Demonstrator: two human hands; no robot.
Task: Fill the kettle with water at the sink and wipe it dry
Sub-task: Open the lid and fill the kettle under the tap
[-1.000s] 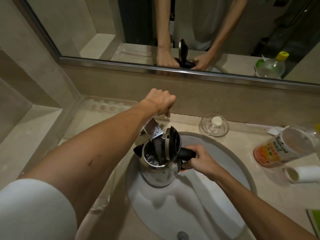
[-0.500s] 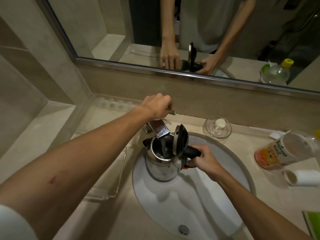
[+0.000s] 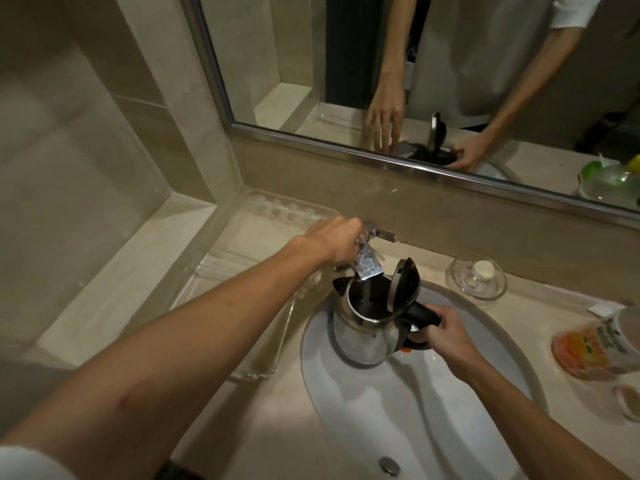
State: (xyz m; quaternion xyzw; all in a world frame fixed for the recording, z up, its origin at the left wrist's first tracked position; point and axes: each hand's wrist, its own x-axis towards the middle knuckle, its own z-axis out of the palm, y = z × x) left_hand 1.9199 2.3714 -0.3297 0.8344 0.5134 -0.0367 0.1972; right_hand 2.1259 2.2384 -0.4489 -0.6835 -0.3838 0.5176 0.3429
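A steel kettle point(image 3: 363, 337) with a black handle is held over the white sink basin point(image 3: 398, 410), its black lid point(image 3: 403, 285) flipped up. My right hand point(image 3: 446, 332) grips the kettle's handle. The mouth of the kettle sits right under the chrome faucet spout point(image 3: 369, 271), and a thin stream seems to run from the spout into it. My left hand point(image 3: 332, 244) is curled over the top of the faucet, next to its lever point(image 3: 384, 233).
A clear plastic tray point(image 3: 256, 341) lies left of the basin. A glass soap dish point(image 3: 476, 277), a juice bottle on its side point(image 3: 595, 344) and a paper roll point(image 3: 628, 400) sit to the right. A mirror point(image 3: 450, 81) runs behind.
My head has turned, so the scene sits further right and lower. The kettle stays under the spout in my right hand, and my left hand stays on the faucet.
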